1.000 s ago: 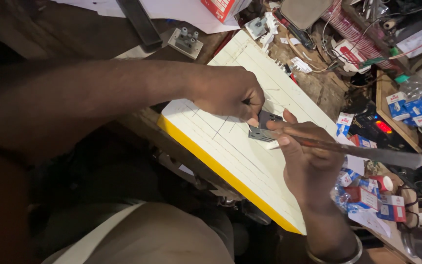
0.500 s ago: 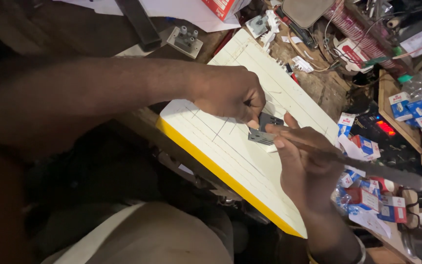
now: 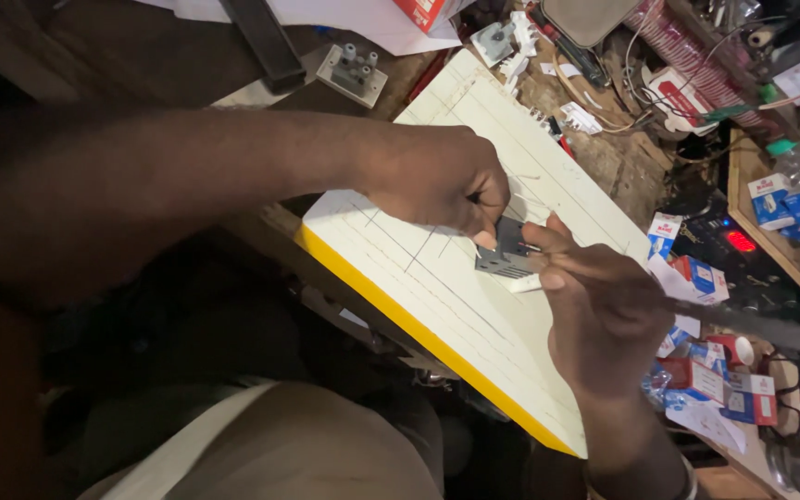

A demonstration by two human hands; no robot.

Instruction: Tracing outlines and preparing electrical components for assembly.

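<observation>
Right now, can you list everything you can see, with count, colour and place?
board: one, white with ruled lines and a yellow edge, slanting across the middle
small part: one, grey, on the board between the two hands
long tool: one, grey, blurred, reaching right from the right hand
small boxes: several, red, white and blue, scattered right of the board
small block with pegs: one, pale grey, top, left of the board
dark bar: one, black, top left
papers: white, top edge
wires and clutter: mixed colours, top right
left hand: grip on the small part
right hand: grip on the long tool
</observation>
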